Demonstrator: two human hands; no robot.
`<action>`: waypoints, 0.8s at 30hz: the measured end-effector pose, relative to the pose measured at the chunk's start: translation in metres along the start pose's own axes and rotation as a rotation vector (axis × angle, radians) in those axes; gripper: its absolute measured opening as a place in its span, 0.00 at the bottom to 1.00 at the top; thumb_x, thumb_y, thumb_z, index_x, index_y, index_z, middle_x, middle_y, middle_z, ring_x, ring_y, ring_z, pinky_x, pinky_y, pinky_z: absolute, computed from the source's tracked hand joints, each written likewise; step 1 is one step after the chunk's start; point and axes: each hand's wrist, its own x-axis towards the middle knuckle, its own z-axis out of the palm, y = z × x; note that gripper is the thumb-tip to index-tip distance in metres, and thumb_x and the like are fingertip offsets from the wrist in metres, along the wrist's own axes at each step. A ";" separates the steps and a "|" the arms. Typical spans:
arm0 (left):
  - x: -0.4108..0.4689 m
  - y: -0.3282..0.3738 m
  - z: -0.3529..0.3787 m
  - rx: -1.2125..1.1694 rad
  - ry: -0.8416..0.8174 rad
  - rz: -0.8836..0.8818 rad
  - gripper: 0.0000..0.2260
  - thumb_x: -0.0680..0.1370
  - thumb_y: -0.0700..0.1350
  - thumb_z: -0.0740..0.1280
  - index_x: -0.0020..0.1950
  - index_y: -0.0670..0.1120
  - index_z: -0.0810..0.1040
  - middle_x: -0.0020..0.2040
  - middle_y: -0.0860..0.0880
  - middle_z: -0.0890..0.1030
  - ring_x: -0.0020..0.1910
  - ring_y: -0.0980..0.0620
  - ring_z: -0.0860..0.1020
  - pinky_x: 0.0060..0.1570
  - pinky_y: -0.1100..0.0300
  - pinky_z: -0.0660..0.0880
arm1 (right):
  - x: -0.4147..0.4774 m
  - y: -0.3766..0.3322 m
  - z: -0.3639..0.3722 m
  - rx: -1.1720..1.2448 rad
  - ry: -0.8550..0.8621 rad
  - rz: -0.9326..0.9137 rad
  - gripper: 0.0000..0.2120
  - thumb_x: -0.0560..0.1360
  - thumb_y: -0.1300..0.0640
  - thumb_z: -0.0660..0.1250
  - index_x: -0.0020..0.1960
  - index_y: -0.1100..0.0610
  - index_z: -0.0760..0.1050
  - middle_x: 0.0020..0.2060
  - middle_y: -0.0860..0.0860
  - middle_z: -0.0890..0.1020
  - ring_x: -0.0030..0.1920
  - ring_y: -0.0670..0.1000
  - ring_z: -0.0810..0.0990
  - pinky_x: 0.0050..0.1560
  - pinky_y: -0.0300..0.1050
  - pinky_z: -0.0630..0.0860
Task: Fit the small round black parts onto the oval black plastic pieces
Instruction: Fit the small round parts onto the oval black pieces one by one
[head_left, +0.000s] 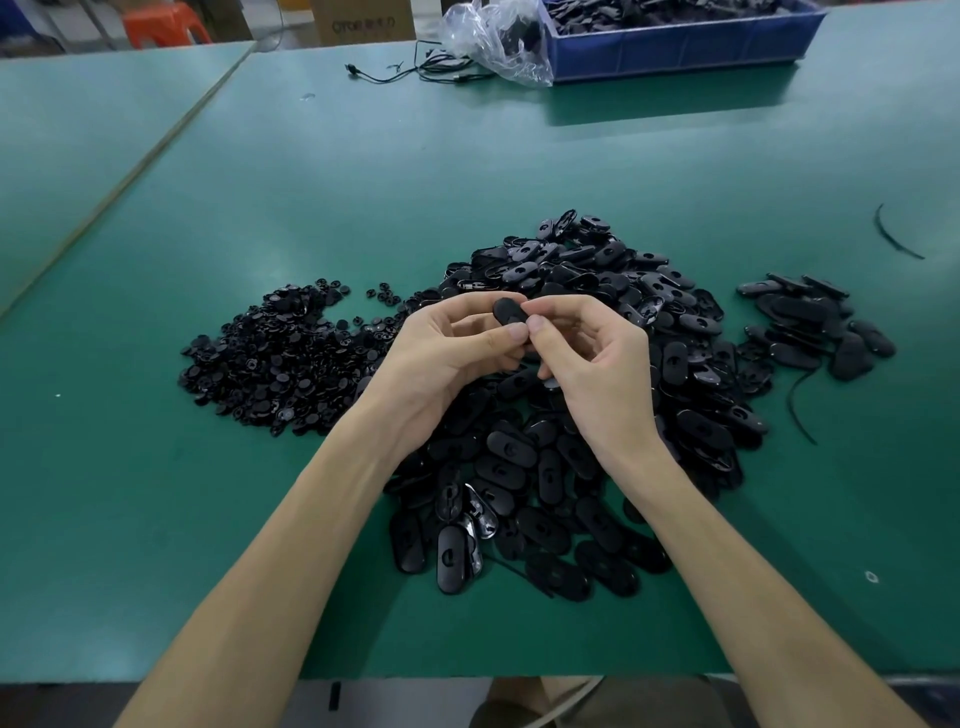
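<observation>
A green tabletop fills most of the view, with a seam running diagonally along its left side. At the far edge sits a blue crate loaded with dark parts. A crumpled clear plastic bag leans against its left end, and a thin black cable lies just beside the bag. In the middle of the tabletop spreads a large heap of oval pieces, black and mostly lying flat, many showing a round hole in the face. To its left, touching its edge, lies a lower pile of small round parts, with a few strays scattered near its top. To the right, set apart from the main heap, is a smaller stack of ovals. Both forearms reach in from the bottom edge, and the two hands meet above the main heap. The left hand has its fingers curled, with the thumb and fingertips pinching one oval piece at its left end. The right hand pinches the same oval piece from the right between thumb and forefinger, the other fingers curled beneath. Whether a round part sits between the fingertips cannot be told, since the thumbs cover that spot.
</observation>
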 end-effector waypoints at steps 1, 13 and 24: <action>0.000 0.000 0.000 -0.003 -0.006 -0.005 0.16 0.73 0.37 0.76 0.61 0.40 0.84 0.46 0.43 0.81 0.44 0.49 0.83 0.53 0.57 0.82 | 0.000 0.000 0.000 0.000 -0.002 -0.003 0.05 0.81 0.62 0.71 0.53 0.54 0.84 0.43 0.47 0.87 0.40 0.43 0.83 0.41 0.38 0.78; 0.000 0.005 -0.002 -0.105 -0.083 -0.095 0.12 0.73 0.35 0.74 0.55 0.43 0.85 0.44 0.45 0.79 0.39 0.52 0.80 0.46 0.62 0.80 | -0.001 0.000 0.001 0.027 -0.046 -0.032 0.07 0.81 0.64 0.70 0.53 0.54 0.84 0.45 0.47 0.87 0.42 0.44 0.83 0.45 0.40 0.79; 0.000 0.005 0.003 -0.167 -0.091 -0.114 0.10 0.76 0.34 0.70 0.55 0.44 0.83 0.45 0.48 0.80 0.40 0.53 0.75 0.44 0.63 0.78 | -0.003 -0.002 0.001 0.076 -0.053 -0.024 0.07 0.81 0.65 0.70 0.53 0.55 0.84 0.42 0.47 0.86 0.37 0.43 0.82 0.37 0.35 0.78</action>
